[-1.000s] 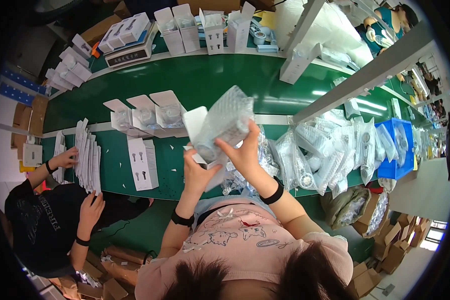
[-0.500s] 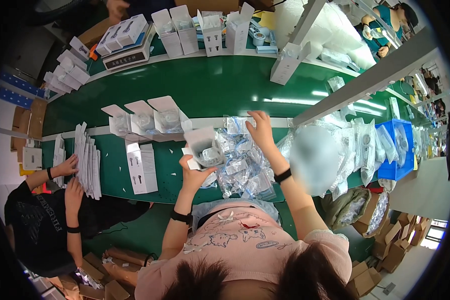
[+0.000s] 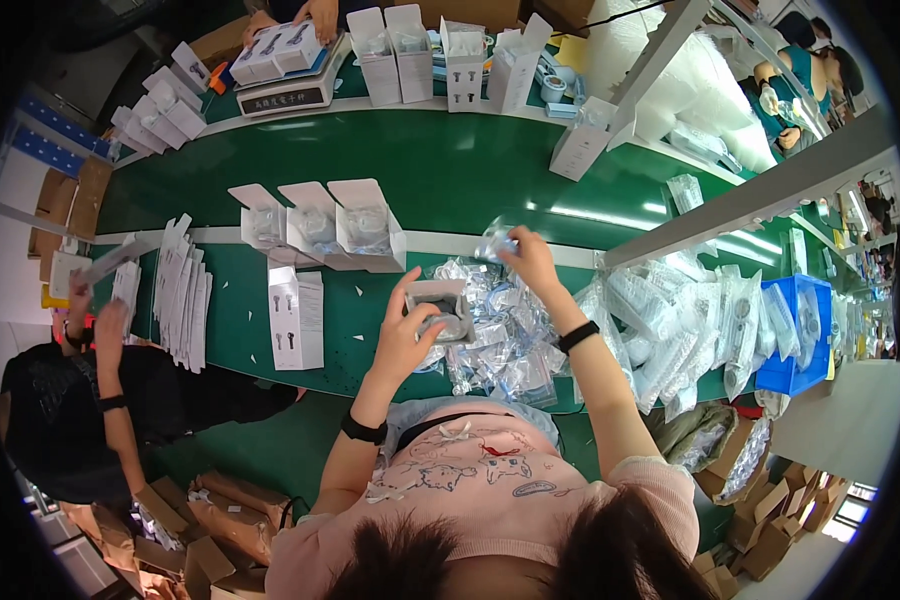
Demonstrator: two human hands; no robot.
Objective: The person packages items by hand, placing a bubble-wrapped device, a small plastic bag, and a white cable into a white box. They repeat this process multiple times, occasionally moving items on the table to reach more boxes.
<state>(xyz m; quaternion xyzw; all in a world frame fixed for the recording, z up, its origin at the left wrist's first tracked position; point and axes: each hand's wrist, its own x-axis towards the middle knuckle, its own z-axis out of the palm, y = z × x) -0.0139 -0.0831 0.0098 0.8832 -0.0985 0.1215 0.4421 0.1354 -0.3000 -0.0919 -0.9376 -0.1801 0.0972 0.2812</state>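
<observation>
My left hand (image 3: 402, 335) is closed round a small white box (image 3: 457, 290), its open top showing a clear-wrapped item inside. In my right hand (image 3: 532, 262), a small clear plastic bag (image 3: 494, 240) is pinched at the far edge of the pile; what the bag contains is too small to make out. Below and between both hands lies a heap of small clear bags (image 3: 495, 345) with bluish and white parts. Left of the held box, three open white boxes (image 3: 315, 235) with clear-wrapped items stand in a row. Nearer me lies a closed white box (image 3: 297, 320).
Bubble-wrapped items (image 3: 670, 310) pile up at right, beside a blue bin (image 3: 795, 335). A slanted metal post (image 3: 760, 185) crosses above. At left, a co-worker's hands (image 3: 100, 325) are near flat white cartons (image 3: 180, 295). Another person's hands rest on boxes upon a scale (image 3: 285, 97).
My right hand has picked up a small bag from the pile. My left hand has tipped the box and shifted it right. The co-worker at left has lifted a flat carton.
</observation>
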